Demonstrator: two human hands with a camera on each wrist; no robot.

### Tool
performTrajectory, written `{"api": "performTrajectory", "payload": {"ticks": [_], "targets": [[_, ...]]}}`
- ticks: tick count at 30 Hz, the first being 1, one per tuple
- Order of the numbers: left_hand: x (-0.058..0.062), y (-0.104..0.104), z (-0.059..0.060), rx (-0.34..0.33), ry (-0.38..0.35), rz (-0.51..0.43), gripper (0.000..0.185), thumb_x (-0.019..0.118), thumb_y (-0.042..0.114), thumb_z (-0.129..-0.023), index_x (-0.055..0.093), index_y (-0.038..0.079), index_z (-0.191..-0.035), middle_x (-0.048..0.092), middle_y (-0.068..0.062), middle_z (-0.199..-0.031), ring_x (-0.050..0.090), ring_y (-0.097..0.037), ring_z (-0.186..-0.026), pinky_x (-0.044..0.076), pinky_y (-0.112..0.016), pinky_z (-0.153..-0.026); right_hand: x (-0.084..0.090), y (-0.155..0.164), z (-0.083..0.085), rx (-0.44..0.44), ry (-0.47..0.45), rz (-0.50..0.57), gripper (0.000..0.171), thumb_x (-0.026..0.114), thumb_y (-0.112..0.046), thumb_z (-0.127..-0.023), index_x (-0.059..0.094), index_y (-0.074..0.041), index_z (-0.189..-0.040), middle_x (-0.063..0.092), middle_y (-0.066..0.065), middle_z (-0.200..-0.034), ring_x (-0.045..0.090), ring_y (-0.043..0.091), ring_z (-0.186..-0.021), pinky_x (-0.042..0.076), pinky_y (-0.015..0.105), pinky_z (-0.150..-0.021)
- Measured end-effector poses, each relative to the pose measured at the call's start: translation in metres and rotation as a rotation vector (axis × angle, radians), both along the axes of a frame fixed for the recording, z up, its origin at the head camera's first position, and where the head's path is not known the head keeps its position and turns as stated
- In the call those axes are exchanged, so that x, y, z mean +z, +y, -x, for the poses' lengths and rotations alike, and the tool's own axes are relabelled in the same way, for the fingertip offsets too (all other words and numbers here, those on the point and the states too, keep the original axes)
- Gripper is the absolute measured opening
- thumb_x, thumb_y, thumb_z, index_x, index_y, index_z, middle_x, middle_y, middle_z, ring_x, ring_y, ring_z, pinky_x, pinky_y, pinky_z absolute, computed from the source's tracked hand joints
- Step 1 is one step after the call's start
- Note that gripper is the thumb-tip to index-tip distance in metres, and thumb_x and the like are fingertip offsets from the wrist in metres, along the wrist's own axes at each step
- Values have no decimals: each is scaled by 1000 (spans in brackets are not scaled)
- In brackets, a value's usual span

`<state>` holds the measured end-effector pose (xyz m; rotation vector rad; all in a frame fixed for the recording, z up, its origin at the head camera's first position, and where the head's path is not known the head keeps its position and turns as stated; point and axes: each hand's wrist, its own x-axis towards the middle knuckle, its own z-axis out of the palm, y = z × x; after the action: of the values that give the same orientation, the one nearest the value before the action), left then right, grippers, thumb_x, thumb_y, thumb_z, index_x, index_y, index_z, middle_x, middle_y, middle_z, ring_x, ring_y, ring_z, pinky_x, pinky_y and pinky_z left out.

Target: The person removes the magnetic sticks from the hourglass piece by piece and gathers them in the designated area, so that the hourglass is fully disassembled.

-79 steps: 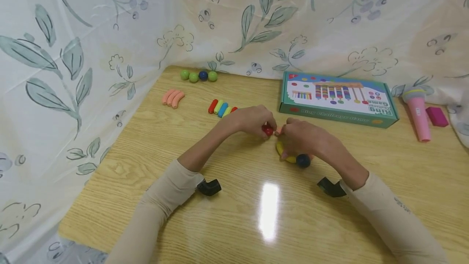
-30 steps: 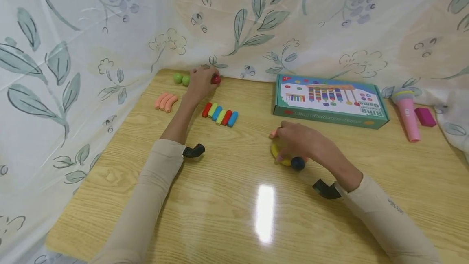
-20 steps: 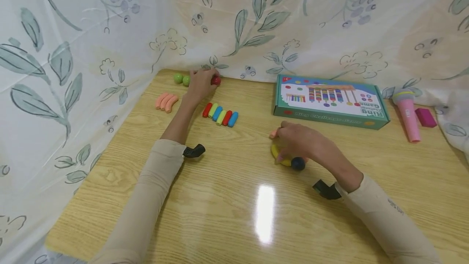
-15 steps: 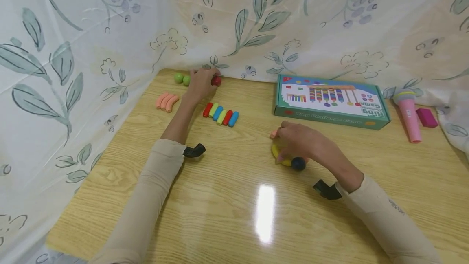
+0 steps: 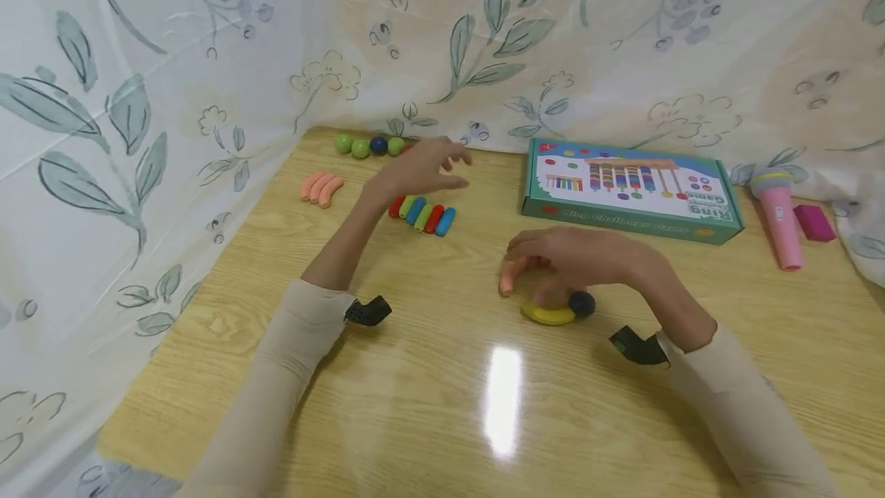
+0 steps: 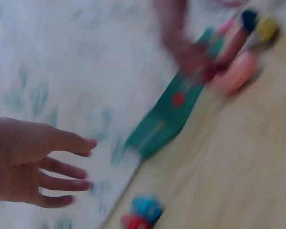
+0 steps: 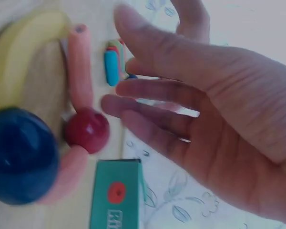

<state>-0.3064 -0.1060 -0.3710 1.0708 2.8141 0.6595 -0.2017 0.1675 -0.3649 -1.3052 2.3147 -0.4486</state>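
My left hand [image 5: 425,167] hangs over the table with fingers spread and holds nothing; in the left wrist view its fingers are straight. It partly hides a row of short coloured sticks [image 5: 425,215]. Over a small cluster of toy pieces is my right hand [image 5: 581,256]. That cluster has a curved yellow piece [image 5: 549,315], a dark blue ball [image 5: 582,304] and a curved salmon piece [image 5: 508,279]. The right wrist view adds a red ball [image 7: 87,130] between two salmon pieces; the right fingers there are extended beside it, not curled round it.
At the back left lies a row of green balls [image 5: 343,144] with one blue, and a red ball at its end shows behind the left hand. Three salmon pieces [image 5: 321,188] lie nearby. A game box [image 5: 632,187], a pink toy microphone [image 5: 781,225] and a magenta block [image 5: 816,223] stand along the back.
My left hand carried a red ball to the row's end, let go and came back rightward. My right hand has loosened its hold on the cluster; the yellow and salmon pieces have shifted.
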Motion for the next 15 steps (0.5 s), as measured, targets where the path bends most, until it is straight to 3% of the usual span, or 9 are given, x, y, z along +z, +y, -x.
{"api": "performTrajectory", "payload": {"ticks": [3, 6, 10, 13, 15], "targets": [[4, 27, -31, -139, -165, 65, 34, 59, 37, -88, 58, 12, -112, 59, 0, -103, 57, -14, -90, 46, -28, -77, 7, 7, 0, -58, 120, 8, 34, 70, -18, -80, 60, -19, -113, 58, -6, -106, 55, 15, -93, 46, 32, -78], [-3, 52, -61, -181, -291, 133, 37, 56, 42, -88, 54, 13, -111, 62, 0, -88, 58, -12, -76, 45, -26, -65, 9, 10, 0, -129, 200, -62, 36, 69, -16, -81, 60, -12, -116, 60, -1, -106, 56, 15, -90, 46, 31, -75], [-21, 77, -91, -126, -471, 133, 39, 57, 42, -88, 45, 12, -110, 64, -2, -77, 60, -15, -62, 43, -24, -55, 1, 9, 4, -177, 150, -138, 24, 66, -11, -84, 61, -11, -108, 61, 0, -95, 54, 14, -81, 45, 30, -71], [-34, 87, -102, -60, -492, 122, 38, 61, 40, -86, 44, 11, -104, 61, -1, -70, 59, -15, -56, 41, -23, -50, -5, 8, 7, -199, 103, -155, 14, 64, -13, -85, 62, -12, -98, 60, -1, -86, 52, 13, -76, 44, 29, -69], [-41, 90, -106, -24, -464, 108, 37, 63, 39, -84, 44, 11, -100, 57, -2, -66, 57, -14, -52, 40, -22, -47, -8, 9, 8, -205, 80, -157, 10, 64, -15, -85, 62, -12, -95, 60, -2, -82, 52, 12, -73, 44, 28, -68]]}}
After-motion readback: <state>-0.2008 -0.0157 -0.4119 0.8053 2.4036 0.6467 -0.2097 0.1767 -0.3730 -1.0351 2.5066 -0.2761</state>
